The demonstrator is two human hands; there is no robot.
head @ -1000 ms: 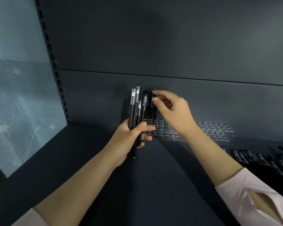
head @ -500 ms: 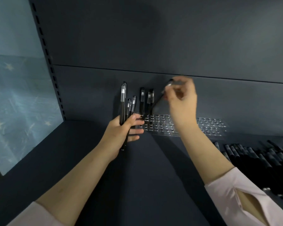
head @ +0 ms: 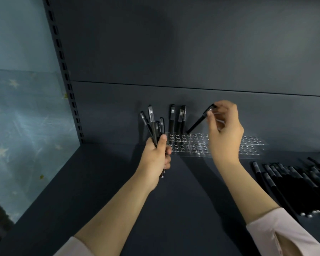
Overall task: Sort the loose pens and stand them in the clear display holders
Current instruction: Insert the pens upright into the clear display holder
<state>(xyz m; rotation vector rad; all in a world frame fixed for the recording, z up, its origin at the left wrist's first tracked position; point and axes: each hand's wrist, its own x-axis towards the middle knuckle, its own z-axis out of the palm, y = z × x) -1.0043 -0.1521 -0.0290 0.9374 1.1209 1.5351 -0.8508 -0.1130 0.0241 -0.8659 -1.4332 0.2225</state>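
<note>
While it hangs tilted just right of centre, tip at the clear perforated plastic holder (head: 251,147), the slim black pen (head: 199,121) looks light, stiff and smooth to me, best pinched near its cap; my right hand (head: 224,132) pinches it there; my left hand (head: 155,157) grips a bundle of black pens (head: 152,124).

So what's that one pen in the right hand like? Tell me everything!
The pen is thin, straight and black, and looks like plastic. The right hand pinches its top end between fingertips. It leans, top to the right, and its bottom tip points down at the back row of the clear holder, just right of the upright pens. Whether the tip is in a hole yet cannot be told.
</note>
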